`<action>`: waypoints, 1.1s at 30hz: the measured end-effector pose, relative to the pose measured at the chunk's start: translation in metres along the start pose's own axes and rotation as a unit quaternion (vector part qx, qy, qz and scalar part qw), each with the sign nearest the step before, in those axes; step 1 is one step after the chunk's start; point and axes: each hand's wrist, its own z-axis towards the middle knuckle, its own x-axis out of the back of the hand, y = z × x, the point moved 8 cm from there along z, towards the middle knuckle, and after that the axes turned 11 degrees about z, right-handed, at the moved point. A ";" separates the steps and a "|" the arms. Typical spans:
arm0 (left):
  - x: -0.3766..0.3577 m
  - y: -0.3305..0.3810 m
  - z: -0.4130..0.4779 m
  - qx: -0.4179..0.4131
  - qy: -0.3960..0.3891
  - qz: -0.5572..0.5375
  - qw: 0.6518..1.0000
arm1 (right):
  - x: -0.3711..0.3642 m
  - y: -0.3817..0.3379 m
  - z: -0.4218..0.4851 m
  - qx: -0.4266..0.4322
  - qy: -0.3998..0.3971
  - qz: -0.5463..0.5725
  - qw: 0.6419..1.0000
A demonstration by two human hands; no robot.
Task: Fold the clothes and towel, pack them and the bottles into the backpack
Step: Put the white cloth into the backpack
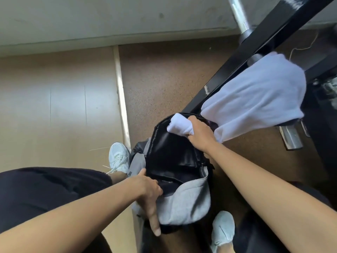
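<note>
Forearms framed a backpack (186, 203) standing open on the floor (160, 79), each of the two hands clamped on something.

Nearest the camera, the left hand (148, 189) held the near rim of the backpack's mouth, thumb on the grey outer side, fingers curled into the dark opening and one finger lying straight down the grey front panel. At the far rim, the right hand (199, 133) gripped a rolled white cloth (179, 124) whose free end sat over the black lining of the opening. The hands were well apart, on opposite edges of the bag. A white garment (255, 95) hung over the edge of the black surface (255, 44), its lowest corner just beside the right hand. Pale shoes (118, 157) stood on either side of the backpack.
</note>
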 end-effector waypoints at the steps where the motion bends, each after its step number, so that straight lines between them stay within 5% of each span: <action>1: 0.002 -0.002 -0.001 -0.011 -0.015 -0.029 0.999 | -0.004 -0.003 -0.002 0.009 0.000 0.009 1.000; 3: 0.009 -0.008 0.004 -0.031 -0.013 -0.132 0.991 | -0.009 -0.008 -0.006 0.020 -0.006 0.036 0.999; 5: 0.026 -0.022 0.019 -0.013 0.073 -0.217 0.973 | -0.013 -0.009 -0.006 0.018 -0.012 0.056 0.998; 9: 0.047 -0.052 0.058 0.080 0.237 -0.080 0.965 | -0.015 -0.007 0.000 0.025 -0.004 0.052 0.998; 15: -0.007 -0.041 0.104 0.039 0.039 0.080 0.995 | -0.006 0.002 0.009 0.016 0.006 0.025 1.000; 18: 0.000 -0.041 0.091 0.016 0.010 0.030 0.999 | -0.007 0.001 0.013 0.024 0.009 0.031 0.999; 21: 0.036 -0.066 0.074 0.019 0.233 -0.041 0.971 | -0.012 0.000 0.013 0.028 0.018 0.032 0.999; 23: 0.065 -0.087 0.049 0.080 0.469 0.014 0.880 | -0.014 0.002 0.011 0.027 0.029 0.037 0.999; 25: 0.075 -0.112 0.021 0.190 0.593 0.003 0.783 | -0.015 0.006 0.007 0.024 0.034 0.050 0.998; 27: 0.074 -0.142 0.013 0.261 0.596 -0.110 0.751 | -0.019 0.011 0.001 0.018 0.027 0.071 0.997; 31: 0.067 -0.175 0.058 0.163 0.457 -0.298 0.822 | -0.036 0.016 -0.015 -0.007 -0.005 0.098 0.995; 33: 0.070 -0.182 0.071 0.135 0.437 -0.352 0.816 | -0.051 0.018 -0.022 -0.023 -0.037 0.100 0.994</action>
